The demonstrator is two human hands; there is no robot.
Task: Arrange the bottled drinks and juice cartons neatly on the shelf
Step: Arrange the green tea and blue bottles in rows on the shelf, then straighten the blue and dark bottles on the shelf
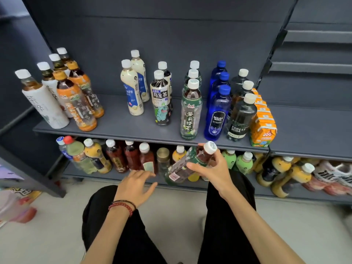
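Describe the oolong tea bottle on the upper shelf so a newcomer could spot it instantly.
Start at the upper shelf and find the two creamy milk-drink bottles near its middle. Directly right of them stands a short row of dark tea bottles; take the front one, the oolong tea bottle. It alone has a cartoon green creature on its lower label.

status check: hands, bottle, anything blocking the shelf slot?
Right hand gripping green-label tea bottle, tilted, below shelf edge. Left hand open, empty. Matching green tea row upright; nothing in the way.
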